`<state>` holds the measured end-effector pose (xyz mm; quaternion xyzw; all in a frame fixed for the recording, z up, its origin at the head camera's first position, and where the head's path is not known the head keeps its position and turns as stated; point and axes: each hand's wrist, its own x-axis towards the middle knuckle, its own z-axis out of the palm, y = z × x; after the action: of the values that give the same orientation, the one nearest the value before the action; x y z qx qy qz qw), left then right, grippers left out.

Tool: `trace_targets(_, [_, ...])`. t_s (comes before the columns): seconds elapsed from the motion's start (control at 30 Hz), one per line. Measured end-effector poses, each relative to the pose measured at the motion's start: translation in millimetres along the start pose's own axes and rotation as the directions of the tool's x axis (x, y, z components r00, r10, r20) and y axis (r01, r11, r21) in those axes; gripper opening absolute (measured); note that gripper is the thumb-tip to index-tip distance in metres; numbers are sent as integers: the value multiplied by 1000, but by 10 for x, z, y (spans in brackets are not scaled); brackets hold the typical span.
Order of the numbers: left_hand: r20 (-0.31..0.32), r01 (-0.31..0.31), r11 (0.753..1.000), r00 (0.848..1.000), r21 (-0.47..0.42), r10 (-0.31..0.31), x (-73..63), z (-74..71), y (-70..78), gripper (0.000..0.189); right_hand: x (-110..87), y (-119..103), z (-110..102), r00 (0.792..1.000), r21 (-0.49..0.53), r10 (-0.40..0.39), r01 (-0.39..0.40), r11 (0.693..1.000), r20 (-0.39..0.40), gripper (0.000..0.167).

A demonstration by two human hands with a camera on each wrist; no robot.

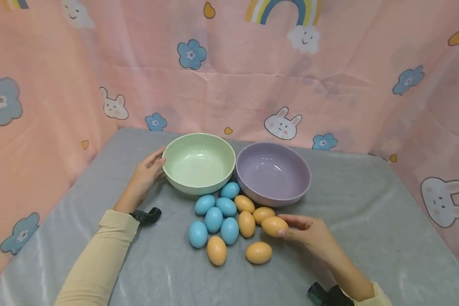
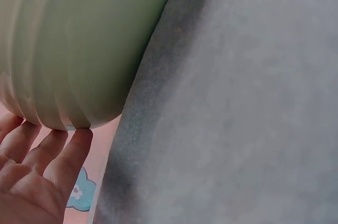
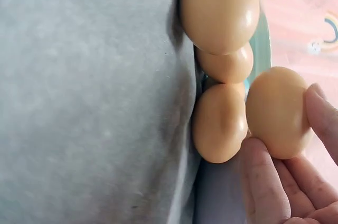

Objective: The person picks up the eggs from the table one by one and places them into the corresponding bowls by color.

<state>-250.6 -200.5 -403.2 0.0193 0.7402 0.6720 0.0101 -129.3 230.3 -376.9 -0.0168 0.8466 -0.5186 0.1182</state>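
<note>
Right hand (image 1: 310, 233) pinches a smooth orange toy-like egg (image 1: 274, 226) between thumb and fingers, gap about one egg wide; right wrist view shows that egg raised off the table. It's in front of the glossy round purple bowl (image 1: 273, 170). Left hand (image 1: 145, 176) has fingers extended and spread, tips touching the outer left side of the glossy round pale green bowl (image 1: 199, 165), thumb by the rim. Bowls sit side by side; can't tell if they touch. Five more orange eggs (image 1: 259, 253) and six smooth blue eggs (image 1: 213, 219) lie clustered in front of the bowls, blue mostly left, orange mostly right. Grey cloth-covered table (image 1: 367, 238), pink printed fabric backdrop (image 1: 229, 93) behind. Beige sleeve (image 1: 95, 259) and black wristband (image 1: 147, 216) on left arm.
</note>
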Motion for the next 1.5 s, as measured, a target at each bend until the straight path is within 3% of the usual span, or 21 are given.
trace_targets(0.53, [-3, -16, 1000, 1000, -21, 15, 20, -4, -34, 60, 104, -395, -165, 996, -114, -84, 81, 990, -21, 49])
trace_targets(0.83, [-3, -5, 1000, 1000, -24, 5, 14, -7, -27, 60, 216, -580, -266, 996, -150, -70, 60, 987, -61, 54])
trace_targets(1.5, [-2, 12, 996, 1000, -87, -12, 36, -7, -30, 58, 684, -676, -294, 998, -136, -53, 47, 990, -42, 63])
